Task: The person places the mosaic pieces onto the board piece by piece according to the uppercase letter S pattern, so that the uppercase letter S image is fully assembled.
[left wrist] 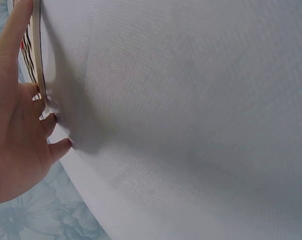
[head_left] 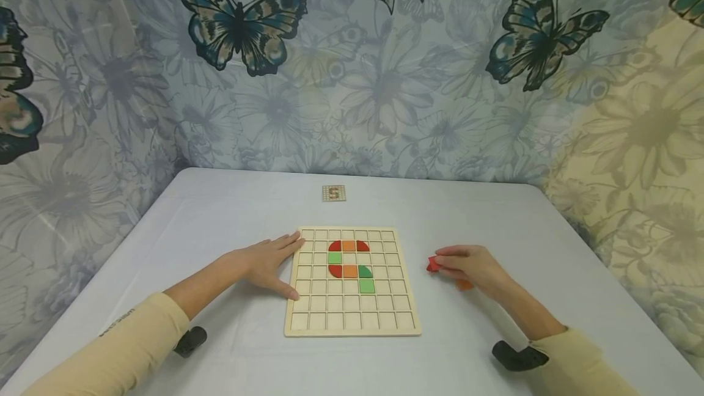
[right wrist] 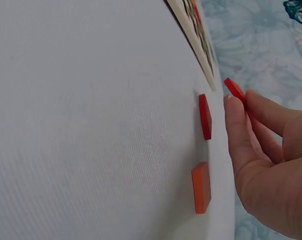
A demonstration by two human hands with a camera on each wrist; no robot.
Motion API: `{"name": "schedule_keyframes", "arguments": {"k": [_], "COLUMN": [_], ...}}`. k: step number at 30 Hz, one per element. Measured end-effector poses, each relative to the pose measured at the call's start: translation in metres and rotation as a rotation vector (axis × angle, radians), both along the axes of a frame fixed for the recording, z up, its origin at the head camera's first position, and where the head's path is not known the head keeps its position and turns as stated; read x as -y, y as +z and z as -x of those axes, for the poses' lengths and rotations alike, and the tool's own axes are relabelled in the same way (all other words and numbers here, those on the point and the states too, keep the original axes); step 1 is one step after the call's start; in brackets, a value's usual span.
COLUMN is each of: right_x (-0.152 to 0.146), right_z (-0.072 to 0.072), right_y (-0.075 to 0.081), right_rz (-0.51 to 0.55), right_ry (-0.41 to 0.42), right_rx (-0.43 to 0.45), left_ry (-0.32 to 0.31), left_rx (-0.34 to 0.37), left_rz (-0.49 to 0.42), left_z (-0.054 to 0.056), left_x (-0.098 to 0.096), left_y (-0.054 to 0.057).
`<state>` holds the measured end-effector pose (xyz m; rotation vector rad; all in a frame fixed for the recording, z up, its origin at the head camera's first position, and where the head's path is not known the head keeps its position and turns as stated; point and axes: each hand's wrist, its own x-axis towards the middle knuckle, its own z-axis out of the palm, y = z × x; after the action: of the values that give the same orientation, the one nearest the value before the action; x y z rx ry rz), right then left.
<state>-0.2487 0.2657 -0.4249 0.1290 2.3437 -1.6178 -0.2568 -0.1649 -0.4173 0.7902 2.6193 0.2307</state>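
My left hand (head_left: 266, 263) lies spread at the left edge of a wooden grid board (head_left: 330, 321), thumb and fingertips on its rim. Between the thumb and fingers of my right hand (head_left: 477, 269) a small red tile (right wrist: 234, 90) is pinched, held above the table to the right of the board. Below that hand, another red tile (right wrist: 205, 117) and an orange tile (right wrist: 201, 189) lie on the cloth. On the grid, rounded red tiles (head_left: 335, 271), orange squares (head_left: 350, 271), green squares (head_left: 366, 286) and a rounded green tile (head_left: 365, 271) form a bent pattern.
A small square card (head_left: 333, 193) with a gridded S-like pattern lies behind the board, near the far edge of the white-covered table (head_left: 236, 200). Butterfly-printed fabric (head_left: 385, 109) rises behind and beside the table. Dark devices (head_left: 519, 356) sit at both wrists.
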Motion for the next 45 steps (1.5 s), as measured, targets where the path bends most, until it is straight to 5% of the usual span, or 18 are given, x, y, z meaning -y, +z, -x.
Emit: {"name": "schedule_keyframes", "arguments": {"k": [4,10,17,35,45], "right_x": [0.011,0.024,0.037,0.067,0.080], "right_z": [-0.004,-0.012,-0.019,-0.032,-0.042], "right_y": [0.002,0.001,0.001,0.000,0.000], "right_rz": [-0.043,0.084,0.103,0.119,0.143], "right_ry": [-0.007,0.006,0.018,0.004,0.064], "right_rx": [0.031,0.023,0.017,0.093,0.096], "left_ry": [0.002,0.001,0.011,0.008,0.010], "left_rx": [0.001,-0.006,-0.018,0.003,0.003], "left_rz": [0.005,0.017,0.018,-0.021,-0.022], "left_z": [0.001,0.002,0.004,-0.001,-0.001], "left_x": [0.000,0.000,0.001,-0.001,-0.001], "left_y": [-0.001,-0.005,-0.008,0.000,0.001]}}
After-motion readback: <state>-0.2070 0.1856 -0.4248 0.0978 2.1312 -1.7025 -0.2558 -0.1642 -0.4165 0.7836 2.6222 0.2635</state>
